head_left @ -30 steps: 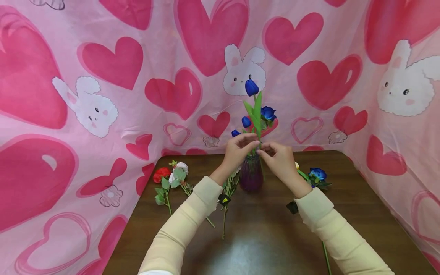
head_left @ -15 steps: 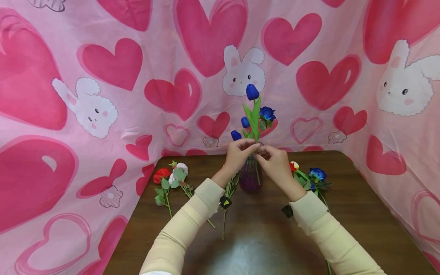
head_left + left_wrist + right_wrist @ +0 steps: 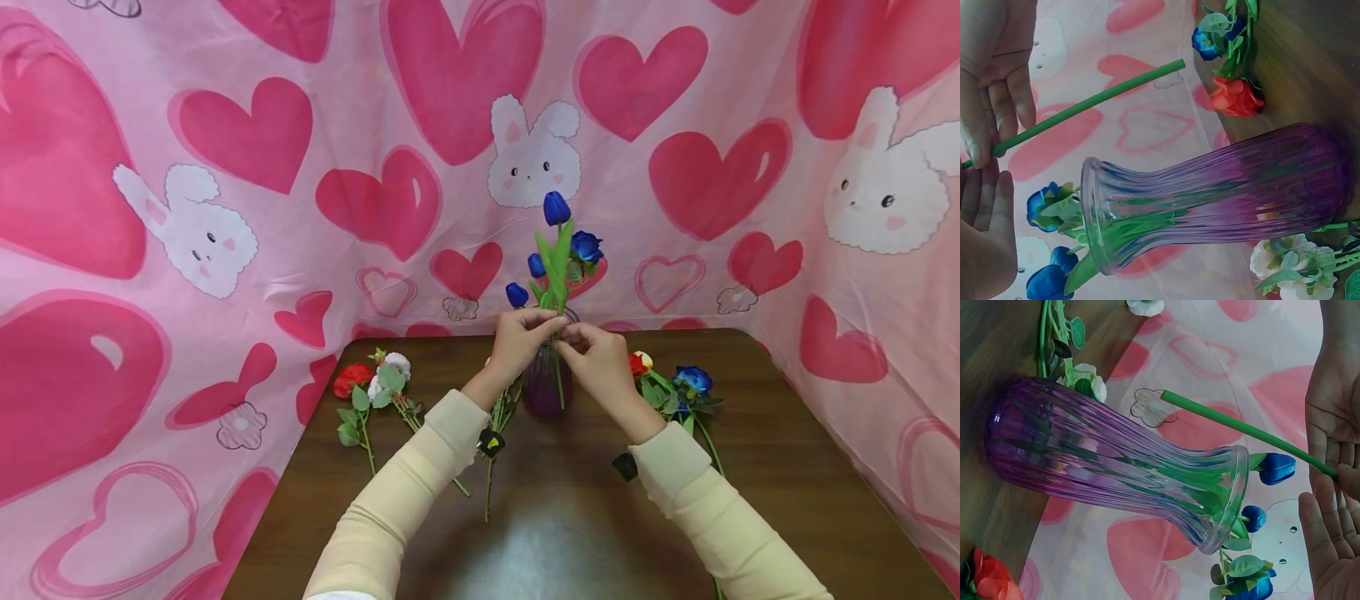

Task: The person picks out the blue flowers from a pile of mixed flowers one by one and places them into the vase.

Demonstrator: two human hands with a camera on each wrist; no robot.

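Both hands pinch the green stem [image 3: 1091,101] of a blue tulip [image 3: 557,208], which stands upright with its green leaves above the fingers. My left hand [image 3: 517,340] is at the left of the stem, my right hand [image 3: 604,360] at the right, with fingertips close together. Just behind them stands a ribbed glass vase [image 3: 542,390], clear at the mouth and purple below. The stem's cut end hangs free outside the vase, level with its upper part in both wrist views. Inside the vase are other blue tulips [image 3: 1277,469] and a blue rose [image 3: 587,247].
On the wooden table [image 3: 555,517], a red rose [image 3: 352,382] and white flowers [image 3: 390,375] lie at the left. To the right lie a blue rose [image 3: 693,380] and a red-and-yellow flower [image 3: 639,362]. Pink heart-print cloth [image 3: 480,225] surrounds the table.
The held tulip has come down a little, and its lower stem now shows in front of the vase. Both hands have lowered slightly, the right one also shifting left.
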